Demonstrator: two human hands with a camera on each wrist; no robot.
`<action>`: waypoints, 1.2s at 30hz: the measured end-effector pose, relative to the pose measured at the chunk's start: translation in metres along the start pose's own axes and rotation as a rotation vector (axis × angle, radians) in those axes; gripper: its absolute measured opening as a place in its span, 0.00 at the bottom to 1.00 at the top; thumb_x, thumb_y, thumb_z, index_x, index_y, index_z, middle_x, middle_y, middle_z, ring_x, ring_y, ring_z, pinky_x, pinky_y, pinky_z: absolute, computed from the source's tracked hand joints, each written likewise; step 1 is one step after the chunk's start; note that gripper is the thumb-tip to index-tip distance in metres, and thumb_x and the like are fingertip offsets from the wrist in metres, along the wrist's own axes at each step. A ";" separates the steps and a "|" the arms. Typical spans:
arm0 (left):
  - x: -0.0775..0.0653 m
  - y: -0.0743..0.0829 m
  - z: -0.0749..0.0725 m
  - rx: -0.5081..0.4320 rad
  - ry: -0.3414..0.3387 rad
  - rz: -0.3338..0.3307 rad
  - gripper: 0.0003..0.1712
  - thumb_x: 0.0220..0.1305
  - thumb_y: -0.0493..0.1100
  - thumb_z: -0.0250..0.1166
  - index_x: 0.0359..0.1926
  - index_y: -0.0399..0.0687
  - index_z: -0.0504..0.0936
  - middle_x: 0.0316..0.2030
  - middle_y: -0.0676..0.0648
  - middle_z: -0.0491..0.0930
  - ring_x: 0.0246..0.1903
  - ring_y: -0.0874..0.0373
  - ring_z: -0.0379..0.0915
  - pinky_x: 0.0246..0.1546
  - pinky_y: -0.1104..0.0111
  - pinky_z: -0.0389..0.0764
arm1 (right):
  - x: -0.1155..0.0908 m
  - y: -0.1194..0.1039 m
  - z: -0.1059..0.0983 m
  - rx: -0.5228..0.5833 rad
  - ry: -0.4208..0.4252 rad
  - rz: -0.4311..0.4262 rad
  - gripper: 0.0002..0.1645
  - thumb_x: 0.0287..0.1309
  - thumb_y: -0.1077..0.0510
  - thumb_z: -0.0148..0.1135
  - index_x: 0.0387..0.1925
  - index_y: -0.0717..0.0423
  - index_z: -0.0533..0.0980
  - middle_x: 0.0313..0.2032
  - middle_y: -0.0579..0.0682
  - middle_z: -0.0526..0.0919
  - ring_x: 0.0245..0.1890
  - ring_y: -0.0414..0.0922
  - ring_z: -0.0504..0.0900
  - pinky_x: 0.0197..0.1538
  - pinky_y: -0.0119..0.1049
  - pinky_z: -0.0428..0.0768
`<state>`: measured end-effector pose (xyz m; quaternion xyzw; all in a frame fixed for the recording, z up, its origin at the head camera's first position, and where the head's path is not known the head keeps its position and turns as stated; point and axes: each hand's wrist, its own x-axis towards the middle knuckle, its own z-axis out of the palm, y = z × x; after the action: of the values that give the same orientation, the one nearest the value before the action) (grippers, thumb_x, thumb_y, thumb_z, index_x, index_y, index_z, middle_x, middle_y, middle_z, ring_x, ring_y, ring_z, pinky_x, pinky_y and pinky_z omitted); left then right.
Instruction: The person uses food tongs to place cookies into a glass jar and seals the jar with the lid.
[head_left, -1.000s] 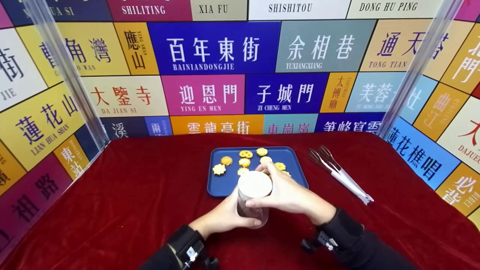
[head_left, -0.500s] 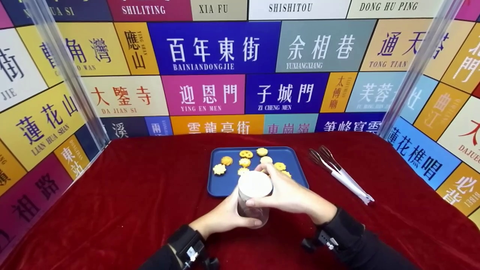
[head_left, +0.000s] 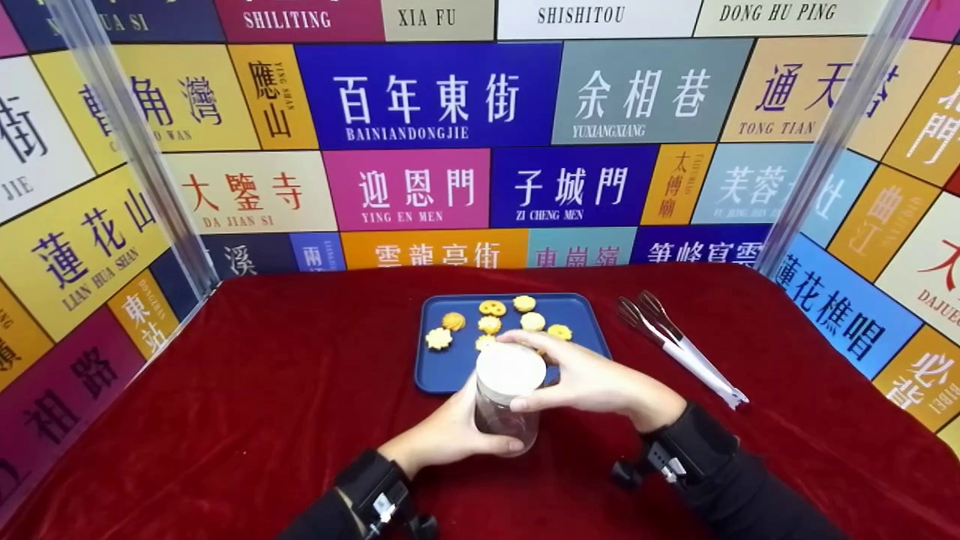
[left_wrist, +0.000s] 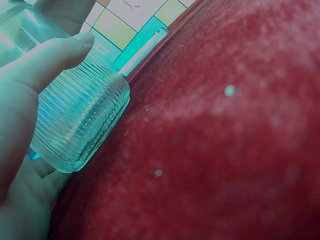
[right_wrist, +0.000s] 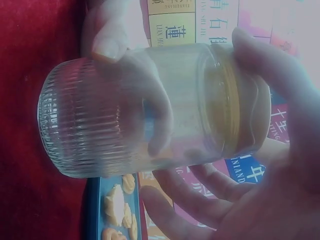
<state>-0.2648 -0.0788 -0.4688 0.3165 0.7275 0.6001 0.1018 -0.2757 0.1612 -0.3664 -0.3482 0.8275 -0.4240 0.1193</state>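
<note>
A ribbed clear glass jar (head_left: 504, 420) with a pale round lid (head_left: 511, 369) is held over the table in front of the tray. My left hand (head_left: 442, 435) grips the jar's body, its thumb (left_wrist: 60, 57) laid across the glass. At the top, my right hand (head_left: 592, 379) curls round the lid from the right, thumb on the near side and fingers on the far side. Through the glass in the right wrist view, the jar (right_wrist: 185, 100) shows no contents. Just beyond it lies a blue tray (head_left: 442, 375) bearing several cookies (head_left: 439, 339), partly hidden by the right hand.
Tongs (head_left: 682, 349) with white handles lie to the right of the tray. Red cloth (head_left: 300, 375) covers the table. Colourful sign panels (head_left: 427, 97) stand behind and at both sides, with clear corner posts (head_left: 825, 135).
My right hand has shifted slightly right, its thumb sliding from the lid's front toward its right side. More cookies show behind it. The left hand and jar stay in place.
</note>
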 end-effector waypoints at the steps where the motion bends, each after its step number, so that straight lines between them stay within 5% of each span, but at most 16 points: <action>1: 0.000 0.000 0.000 -0.001 0.001 0.000 0.66 0.57 0.43 0.83 0.83 0.57 0.46 0.73 0.54 0.65 0.71 0.59 0.65 0.74 0.64 0.67 | 0.000 0.000 0.000 -0.003 -0.001 -0.001 0.49 0.58 0.45 0.81 0.77 0.44 0.69 0.70 0.48 0.74 0.68 0.49 0.72 0.70 0.55 0.69; 12: 0.000 0.000 0.000 0.005 0.011 0.000 0.65 0.56 0.43 0.84 0.83 0.56 0.47 0.74 0.54 0.65 0.72 0.59 0.64 0.75 0.63 0.64 | -0.001 -0.003 0.001 -0.035 0.001 -0.002 0.55 0.56 0.44 0.82 0.79 0.47 0.64 0.67 0.49 0.77 0.66 0.49 0.75 0.69 0.56 0.70; 20: 0.001 -0.001 0.001 -0.008 0.004 0.055 0.64 0.57 0.42 0.83 0.82 0.56 0.49 0.73 0.54 0.67 0.73 0.56 0.64 0.77 0.62 0.62 | -0.002 -0.010 0.012 -0.079 0.106 0.056 0.60 0.46 0.40 0.87 0.74 0.48 0.62 0.62 0.54 0.78 0.60 0.51 0.79 0.64 0.55 0.74; 27: 0.002 -0.003 0.001 -0.010 -0.006 0.080 0.65 0.57 0.41 0.83 0.83 0.55 0.48 0.74 0.54 0.66 0.74 0.57 0.63 0.77 0.64 0.62 | -0.001 -0.012 0.018 -0.115 0.199 0.076 0.54 0.43 0.38 0.87 0.66 0.54 0.70 0.58 0.52 0.80 0.57 0.49 0.79 0.62 0.51 0.76; 36: 0.003 -0.005 0.000 -0.018 -0.005 0.082 0.65 0.56 0.42 0.83 0.83 0.57 0.49 0.74 0.55 0.66 0.73 0.58 0.63 0.77 0.63 0.63 | -0.001 -0.012 0.017 -0.136 0.191 0.057 0.49 0.48 0.37 0.84 0.64 0.54 0.71 0.56 0.51 0.80 0.57 0.48 0.78 0.62 0.51 0.76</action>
<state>-0.2686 -0.0776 -0.4730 0.3463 0.7085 0.6095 0.0817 -0.2606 0.1467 -0.3679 -0.2898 0.8715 -0.3946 0.0283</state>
